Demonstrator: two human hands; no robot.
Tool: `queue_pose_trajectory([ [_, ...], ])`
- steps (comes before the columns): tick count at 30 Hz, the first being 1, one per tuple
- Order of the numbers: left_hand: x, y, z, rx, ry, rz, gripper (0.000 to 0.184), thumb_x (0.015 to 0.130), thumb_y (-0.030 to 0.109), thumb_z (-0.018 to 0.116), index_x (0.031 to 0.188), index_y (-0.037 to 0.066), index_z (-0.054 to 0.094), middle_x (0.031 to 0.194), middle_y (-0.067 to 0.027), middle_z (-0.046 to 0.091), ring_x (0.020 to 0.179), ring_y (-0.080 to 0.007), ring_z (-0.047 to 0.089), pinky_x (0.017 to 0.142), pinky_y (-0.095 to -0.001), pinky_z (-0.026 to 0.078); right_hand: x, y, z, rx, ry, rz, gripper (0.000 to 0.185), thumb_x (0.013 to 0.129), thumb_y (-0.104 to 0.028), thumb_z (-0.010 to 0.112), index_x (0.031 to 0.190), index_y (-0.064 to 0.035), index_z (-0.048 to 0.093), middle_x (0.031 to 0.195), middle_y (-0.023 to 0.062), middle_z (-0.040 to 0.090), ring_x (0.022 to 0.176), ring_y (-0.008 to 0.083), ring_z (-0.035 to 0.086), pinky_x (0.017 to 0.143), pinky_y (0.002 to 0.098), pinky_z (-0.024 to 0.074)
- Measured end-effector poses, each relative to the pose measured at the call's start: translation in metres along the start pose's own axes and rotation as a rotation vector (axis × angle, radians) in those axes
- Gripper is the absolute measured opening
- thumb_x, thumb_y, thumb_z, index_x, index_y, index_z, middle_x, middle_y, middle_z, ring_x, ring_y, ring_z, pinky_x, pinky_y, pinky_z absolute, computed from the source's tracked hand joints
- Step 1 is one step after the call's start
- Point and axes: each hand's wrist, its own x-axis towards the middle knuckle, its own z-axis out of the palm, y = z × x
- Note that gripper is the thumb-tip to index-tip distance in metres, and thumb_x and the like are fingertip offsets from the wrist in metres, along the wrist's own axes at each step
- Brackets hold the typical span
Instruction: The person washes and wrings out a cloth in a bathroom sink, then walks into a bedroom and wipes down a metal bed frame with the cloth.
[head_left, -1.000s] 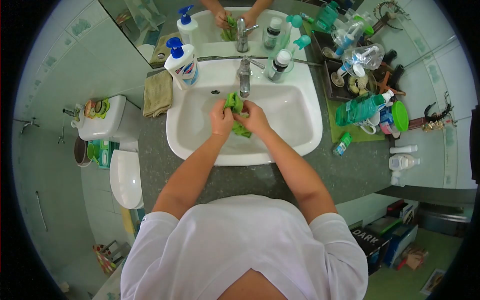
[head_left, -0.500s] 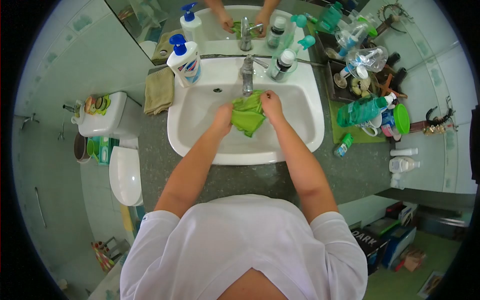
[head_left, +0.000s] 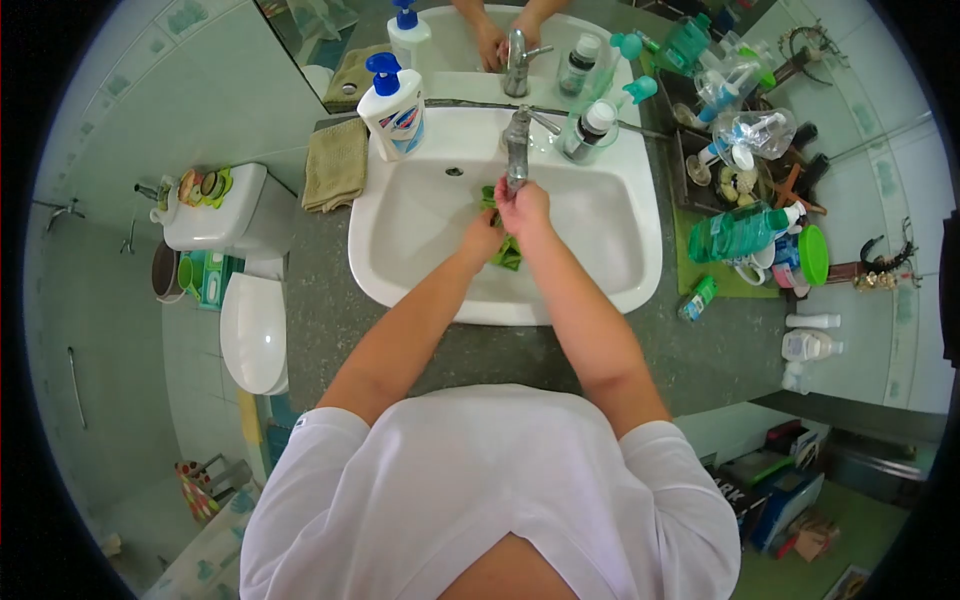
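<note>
Both hands are over the white sink basin point(head_left: 590, 250), just below the metal faucet point(head_left: 517, 150). A bunched green cloth point(head_left: 508, 254) shows between and beneath them. My left hand point(head_left: 483, 238) is closed on the cloth, low and to the left. My right hand point(head_left: 524, 208) is curled right under the spout, with part of the cloth beside its fingers. The hands partly hide the cloth.
A pump bottle point(head_left: 393, 112) and a folded beige towel point(head_left: 336, 165) are left of the faucet. Right of it stands a dark-labelled bottle point(head_left: 590, 130). A tray point(head_left: 690, 160) of toiletries, a green mouthwash bottle point(head_left: 740, 234) and a small green bottle point(head_left: 698, 298) sit at the right.
The cloth was bunched, then spread between both hands, and is now gathered again. My hands have come together under the spout. The view has shifted slightly.
</note>
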Motion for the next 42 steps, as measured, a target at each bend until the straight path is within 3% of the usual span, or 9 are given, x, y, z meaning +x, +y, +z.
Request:
queue_pose_trajectory([
  [5,0.041,-0.061,0.021,0.202,0.223,0.886,0.042,0.08,0.016,0.052,0.12,0.006,0.044,0.108,-0.0121,0.056,0.095,-0.0242,0.056,0.076,-0.0367,0.044,-0.026,0.017,0.018,-0.098,-0.364,0.243,0.021,0.088,-0.009,0.039,0.096,0.0072,0.048,0.095,0.0182,0.054,0.09,0.0273,0.055,0.082,0.0333,0.0491],
  [11,0.021,-0.038,0.004,0.424,0.205,0.614,0.038,0.08,0.007,0.045,0.118,0.007,0.047,0.098,-0.0072,0.06,0.086,-0.0221,0.057,0.07,-0.036,0.046,-0.006,0.022,-0.001,-0.138,-0.273,0.119,0.021,0.087,-0.01,0.039,0.096,0.007,0.049,0.101,0.0196,0.054,0.1,0.0291,0.053,0.085,0.0327,0.0466],
  [14,0.008,-0.01,-0.002,-0.303,0.15,0.107,0.043,0.076,0.0,0.04,0.118,0.007,0.047,0.095,-0.0071,0.057,0.082,-0.0179,0.056,0.062,-0.0312,0.046,-0.003,0.005,-0.014,-0.213,-0.062,-0.038,0.021,0.086,-0.013,0.044,0.095,0.005,0.051,0.096,0.016,0.057,0.097,0.025,0.055,0.083,0.0297,0.0458],
  [18,0.002,0.003,-0.009,-0.776,0.0,0.124,0.047,0.072,-0.002,0.038,0.118,0.006,0.047,0.09,-0.0061,0.056,0.08,-0.0161,0.056,0.061,-0.0281,0.045,-0.006,-0.01,-0.029,-1.164,-0.131,-0.548,0.025,0.083,-0.021,0.055,0.095,0.0008,0.053,0.088,0.0092,0.059,0.087,0.0158,0.056,0.076,0.0246,0.0441],
  [21,-0.017,0.029,-0.018,-0.874,-0.08,0.136,0.046,0.072,-0.003,0.038,0.116,0.005,0.048,0.091,-0.0063,0.057,0.083,-0.0172,0.056,0.066,-0.0288,0.047,-0.034,-0.028,-0.023,-1.225,-0.336,-0.233,0.03,0.08,-0.027,0.062,0.095,-0.0025,0.054,0.088,0.0051,0.059,0.081,0.0114,0.054,0.072,0.0236,0.0428],
  [24,-0.023,0.042,-0.041,-0.858,-0.194,0.138,0.043,0.073,-0.002,0.039,0.115,0.003,0.048,0.096,-0.0087,0.057,0.085,-0.0189,0.057,0.072,-0.0301,0.048,-0.019,-0.052,-0.041,-1.198,-0.542,-0.069,0.04,0.078,-0.03,0.065,0.103,-0.0005,0.054,0.091,0.0056,0.06,0.076,0.0139,0.056,0.07,0.0266,0.0442],
  [30,0.009,0.024,-0.039,-1.072,-0.158,-0.181,0.029,0.086,0.01,0.041,0.111,0.0,0.05,0.101,-0.0134,0.057,0.086,-0.0222,0.058,0.075,-0.037,0.049,-0.019,-0.022,-0.034,-0.464,-0.13,-0.189,0.026,0.08,-0.025,0.063,0.089,-0.002,0.059,0.08,0.0029,0.061,0.072,0.0112,0.056,0.064,0.0274,0.0456],
  [37,0.014,0.01,-0.005,-1.15,0.06,-0.328,0.025,0.089,0.023,0.044,0.101,0.002,0.053,0.091,-0.0108,0.057,0.081,-0.0236,0.058,0.066,-0.0404,0.048,-0.026,0.037,-0.011,-1.211,0.141,-1.064,0.034,0.082,-0.029,0.055,0.069,0.0022,0.055,0.067,0.0212,0.057,0.064,0.0341,0.058,0.059,0.0398,0.0422],
  [42,0.002,0.023,-0.003,-1.058,-0.014,-0.323,0.026,0.088,0.029,0.047,0.094,0.004,0.054,0.085,-0.0095,0.056,0.075,-0.0233,0.057,0.065,-0.0381,0.047,-0.017,0.006,-0.028,-1.418,-0.035,-0.629,0.035,0.083,-0.037,0.051,0.088,-0.0025,0.057,0.073,0.0229,0.059,0.071,0.0403,0.056,0.064,0.0423,0.043],
])
